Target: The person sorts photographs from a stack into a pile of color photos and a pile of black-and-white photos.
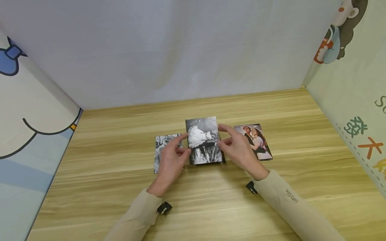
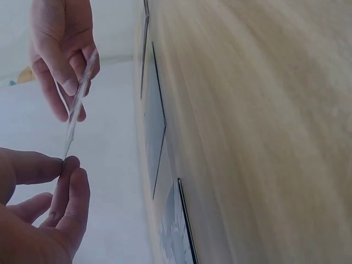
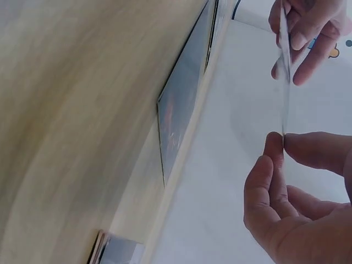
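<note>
A black-and-white photo card [image 1: 203,140] is held up above the table between both hands. My left hand [image 1: 172,157] pinches its left edge between thumb and fingers. On the opposite edge, my right hand [image 1: 241,150] pinches it the same way. Seen edge-on, the thin card [image 2: 74,124] hangs off the wood in the left wrist view. Another black-and-white photo card [image 1: 159,149] lies partly under my left hand. To the right lies a colour photo card [image 1: 260,142] showing two people. A dark-edged card [image 1: 223,158] peeks out beneath the held one, mostly hidden.
The wood-grain table [image 1: 193,207] runs back to a pale cloth wall [image 1: 169,53]. Printed panels with cartoon figures stand on the left [image 1: 30,100] and right [image 1: 346,100]. Small black devices [image 1: 164,208] sit at both wrists.
</note>
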### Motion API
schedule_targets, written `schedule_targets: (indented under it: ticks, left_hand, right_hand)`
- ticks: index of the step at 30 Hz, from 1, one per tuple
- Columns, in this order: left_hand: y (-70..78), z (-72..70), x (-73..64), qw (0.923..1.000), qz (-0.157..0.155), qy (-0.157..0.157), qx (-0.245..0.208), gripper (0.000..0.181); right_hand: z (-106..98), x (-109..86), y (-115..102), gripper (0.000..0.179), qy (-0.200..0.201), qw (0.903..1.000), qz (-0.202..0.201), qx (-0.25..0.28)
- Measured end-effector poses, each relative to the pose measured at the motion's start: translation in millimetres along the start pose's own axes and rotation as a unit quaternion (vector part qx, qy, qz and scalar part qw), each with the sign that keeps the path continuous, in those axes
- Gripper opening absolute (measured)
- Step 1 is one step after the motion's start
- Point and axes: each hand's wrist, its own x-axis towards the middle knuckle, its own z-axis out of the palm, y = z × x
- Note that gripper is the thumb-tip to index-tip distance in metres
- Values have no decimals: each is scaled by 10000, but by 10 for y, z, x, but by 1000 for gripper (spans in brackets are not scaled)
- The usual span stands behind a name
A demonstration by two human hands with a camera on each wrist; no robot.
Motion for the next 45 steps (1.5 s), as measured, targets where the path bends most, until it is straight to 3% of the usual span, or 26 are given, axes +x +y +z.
schedule_targets:
  ticks: [14,25,45]
  left_hand:
    - [-48,-138,-39,9991,-171,163,-359,61]
    - [-63,-262,-64,9968,-412,353,-593,57]
    - [-131,-390,-88,9930,-526,590,-880,47]
  right_hand:
    - [105,4,-110,64,5,9998,-138,120]
    - [204,46,-196,64,-7,9990,-284,335]
    - [331,79,-292,64,-69,9983,-375,445]
